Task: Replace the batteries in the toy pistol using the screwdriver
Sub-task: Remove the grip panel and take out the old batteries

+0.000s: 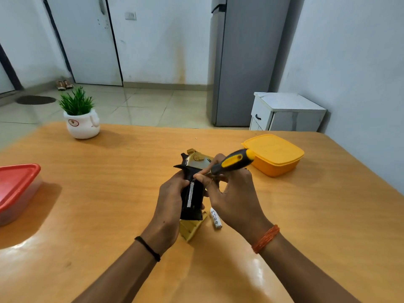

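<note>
Far to the L of the L hand, at the table edge: a container w/ a glossy red lid (18, 184) over a clear, rounded-rectangle tub. Beyond and L of the hands, a white glazed ceramic pot (82, 126) w/ spiky green plastic-looking plant.

L hand (169, 201) is wrapped round the grip of the toy pistol (193, 189), fingers curled on its L side, thumb near the top of the open battery slot. Pistol is matte black plastic w/ tan-gold upper parts, grip toward the person, barrel end pointing away; a metal strip shows inside the open grip. Thin black band on the L wrist.

Just below the hands, flat on the table, a tan ribbed plastic cover (193, 228), partly hidden by the pistol. Just beside it, below the R hand, a small white cylindrical battery (215, 218) lying on the table.

R hand (231, 193) grasps the screwdriver (235, 160): chunky black-and-yellow rubbery handle sticking up and R, fingers pinching near its front; tip is hidden by the fingers against the pistol. Orange thread band on the R wrist.

R of and beyond the R hand, a yellow lidded box (274, 154), smooth plastic, rounded corners.

Table (109, 215) is glossy orange-brown wood laminate. Room: pale tiled floor, white walls, grey fridge (242, 62), small white cabinet (286, 112), white door (87, 40).
</note>
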